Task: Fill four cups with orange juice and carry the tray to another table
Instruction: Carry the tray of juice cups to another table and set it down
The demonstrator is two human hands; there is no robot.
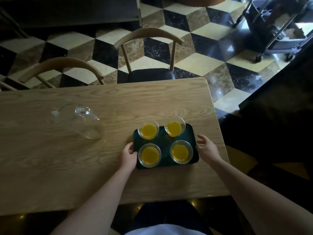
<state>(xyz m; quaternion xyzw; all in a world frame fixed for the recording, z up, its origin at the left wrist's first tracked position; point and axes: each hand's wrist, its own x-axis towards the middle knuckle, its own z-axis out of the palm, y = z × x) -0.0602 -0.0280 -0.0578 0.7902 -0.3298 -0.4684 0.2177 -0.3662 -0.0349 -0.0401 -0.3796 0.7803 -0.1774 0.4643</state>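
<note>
Juice could spill here, because all four cups sit full on the tray (163, 141), a small dark one lying flat on the wooden table (67, 158) near its right end. Far to the left of the tray lies an empty glass jug (84, 122), tipped on its side; it is well apart from the tray, but it could roll if the table gets a bump. The left hand (127, 156) is at the tray's left edge with its fingers curled onto the rim, so it seems to have hold of it. On the tray stand the near-left cup (149, 155), the far-left cup (148, 130), the far-right cup (174, 127) and the near-right cup (181, 151). The far two sit right at the back edge of the tray and could slide off if the tray tips away. The right hand (205, 147) is just beside the tray's right edge, open with fingers spread, holding nothing. If the left side goes up first, the tray will tilt and juice will slop out. Both hands should grip, then lift together, slow and level.
</note>
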